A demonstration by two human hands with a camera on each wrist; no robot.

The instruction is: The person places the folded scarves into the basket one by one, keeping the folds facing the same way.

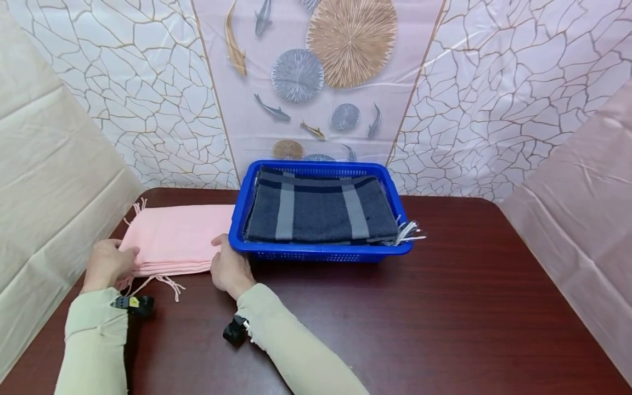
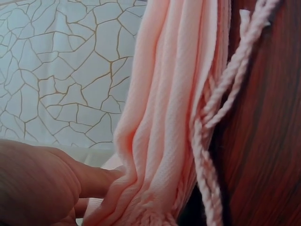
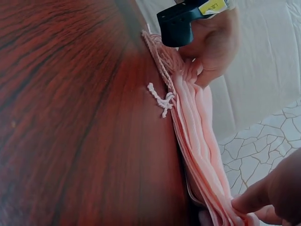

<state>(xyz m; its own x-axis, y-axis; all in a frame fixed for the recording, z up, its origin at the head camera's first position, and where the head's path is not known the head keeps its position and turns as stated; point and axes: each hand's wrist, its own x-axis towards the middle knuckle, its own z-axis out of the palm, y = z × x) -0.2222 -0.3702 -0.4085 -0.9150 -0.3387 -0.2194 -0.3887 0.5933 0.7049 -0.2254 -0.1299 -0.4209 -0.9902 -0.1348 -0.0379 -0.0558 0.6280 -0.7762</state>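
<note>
A folded pink scarf [image 1: 178,233] with twisted fringe lies in several layers on the left of the table, its right end reaching the blue basket. My left hand [image 1: 107,265] grips its left end, thumb over the top layers. At the front right corner, my right hand [image 1: 230,267] pinches the stacked folds, close beside the basket. In the left wrist view the scarf's folds [image 2: 160,103] run up from the left thumb, fringe cords hanging along the edge. Both hands on the scarf [image 3: 200,132] show in the right wrist view.
A blue plastic basket [image 1: 326,249] stands at the back middle of the dark wood table [image 1: 444,307]. Inside it lies a folded dark grey scarf [image 1: 318,211] with lighter stripes, its white fringe [image 1: 408,231] hanging over the right rim. Patterned cloth walls [image 1: 494,99] enclose the table.
</note>
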